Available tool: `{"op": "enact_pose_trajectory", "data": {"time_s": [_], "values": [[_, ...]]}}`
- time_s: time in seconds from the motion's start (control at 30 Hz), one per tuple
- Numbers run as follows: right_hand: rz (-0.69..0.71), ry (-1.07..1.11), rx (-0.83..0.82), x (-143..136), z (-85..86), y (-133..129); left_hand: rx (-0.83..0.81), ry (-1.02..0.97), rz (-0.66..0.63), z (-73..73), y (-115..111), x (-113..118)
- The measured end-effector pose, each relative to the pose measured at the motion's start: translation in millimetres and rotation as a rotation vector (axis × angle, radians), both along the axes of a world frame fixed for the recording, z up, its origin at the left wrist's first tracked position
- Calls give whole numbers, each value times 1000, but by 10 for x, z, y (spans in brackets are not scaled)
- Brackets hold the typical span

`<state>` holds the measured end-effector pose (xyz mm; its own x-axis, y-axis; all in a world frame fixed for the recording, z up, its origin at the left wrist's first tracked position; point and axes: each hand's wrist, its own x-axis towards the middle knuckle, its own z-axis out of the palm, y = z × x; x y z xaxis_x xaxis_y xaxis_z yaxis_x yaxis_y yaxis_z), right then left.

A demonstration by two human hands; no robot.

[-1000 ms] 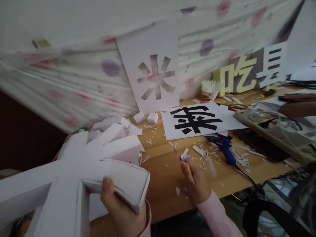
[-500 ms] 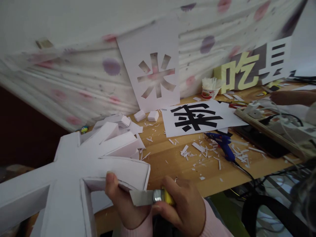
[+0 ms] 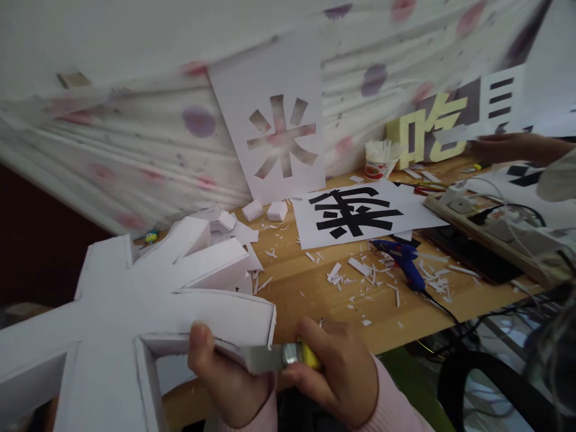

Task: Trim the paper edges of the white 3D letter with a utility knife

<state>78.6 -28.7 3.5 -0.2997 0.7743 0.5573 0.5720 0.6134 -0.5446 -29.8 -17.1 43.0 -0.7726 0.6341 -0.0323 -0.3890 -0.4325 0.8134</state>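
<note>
Tabletop (image 3: 292, 282) behind curled right hand (image 3: 346, 372)

The white character (image 3: 108, 306) in the left hand (image 3: 229, 375) appears smooth and matt. The cutter (image 3: 291, 354) in the right hand (image 3: 339, 369) has a metal blade (image 3: 263, 359); the tabletop (image 3: 290, 276) beyond is wood.

White letter (image 3: 119, 315), yellow knife (image 3: 291, 354)
Letter thick, branching, near left; knife right, blade out, pointing left at its edge.
</note>
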Motion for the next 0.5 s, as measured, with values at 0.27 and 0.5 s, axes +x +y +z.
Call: {"op": "enact_pose_trajectory", "data": {"time_s": [0.27, 0.5], "values": [[-56, 25, -34, 56, -167, 141, 9, 5, 103, 2, 14, -20], [-67, 107, -83, -3, -386, 286, 5, -1, 83, -35, 48, -60]]}}
